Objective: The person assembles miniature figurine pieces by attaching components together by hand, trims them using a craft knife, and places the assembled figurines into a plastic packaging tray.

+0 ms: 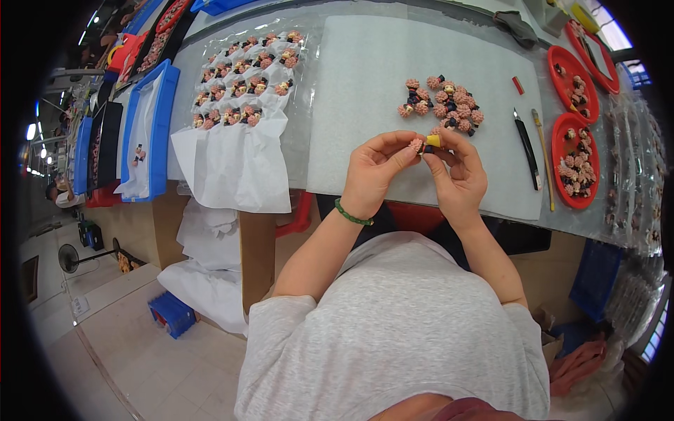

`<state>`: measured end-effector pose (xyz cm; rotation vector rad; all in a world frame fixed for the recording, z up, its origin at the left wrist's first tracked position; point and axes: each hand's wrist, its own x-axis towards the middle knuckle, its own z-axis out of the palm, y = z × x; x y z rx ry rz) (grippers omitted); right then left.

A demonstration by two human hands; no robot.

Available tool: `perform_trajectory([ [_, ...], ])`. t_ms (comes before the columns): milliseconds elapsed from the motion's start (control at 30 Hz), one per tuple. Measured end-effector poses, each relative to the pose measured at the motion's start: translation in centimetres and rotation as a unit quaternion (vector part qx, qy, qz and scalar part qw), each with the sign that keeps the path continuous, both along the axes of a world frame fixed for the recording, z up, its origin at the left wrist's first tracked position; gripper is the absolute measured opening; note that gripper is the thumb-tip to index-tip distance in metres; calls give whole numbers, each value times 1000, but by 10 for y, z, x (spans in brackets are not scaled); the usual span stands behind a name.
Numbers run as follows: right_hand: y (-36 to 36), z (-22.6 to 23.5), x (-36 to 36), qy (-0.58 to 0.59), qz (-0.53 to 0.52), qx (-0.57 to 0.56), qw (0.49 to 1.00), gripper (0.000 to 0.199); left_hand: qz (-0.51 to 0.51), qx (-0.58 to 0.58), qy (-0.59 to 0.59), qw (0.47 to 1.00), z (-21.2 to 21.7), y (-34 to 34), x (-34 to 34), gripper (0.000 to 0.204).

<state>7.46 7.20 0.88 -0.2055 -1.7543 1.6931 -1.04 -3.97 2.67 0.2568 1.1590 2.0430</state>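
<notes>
Close to the table's front edge, both hands meet over a white sheet. My left hand pinches a small figurine with pink pompoms and dark parts; a green bracelet circles that wrist. From the other side, my right hand has its fingertips closed on the same figurine. A small yellow piece shows at the right fingertips; I cannot tell what it is. Just beyond the hands lies a heap of similar pompom figurines, with a few more figurines beside it to the left.
At right lie a black craft knife, a thin brush and a red cap. Red trays hold more figurines. At left, figurines sit in rows on white tissue, beside a blue bin.
</notes>
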Motion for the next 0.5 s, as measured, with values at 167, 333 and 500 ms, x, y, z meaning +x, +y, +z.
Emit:
perform_trajectory([
  [167, 2, -1, 4, -3, 20, 47, 999, 37, -8, -25, 57, 998, 3, -2, 0, 24],
  [333, -6, 7, 2, -5, 7, 100, 995, 36, 50, -46, 193, 979, 25, -23, -16, 26],
  [500, -1, -7, 11, -43, 5, 170, 985, 32, 200, -149, 347, 904, 63, -59, -94, 19],
])
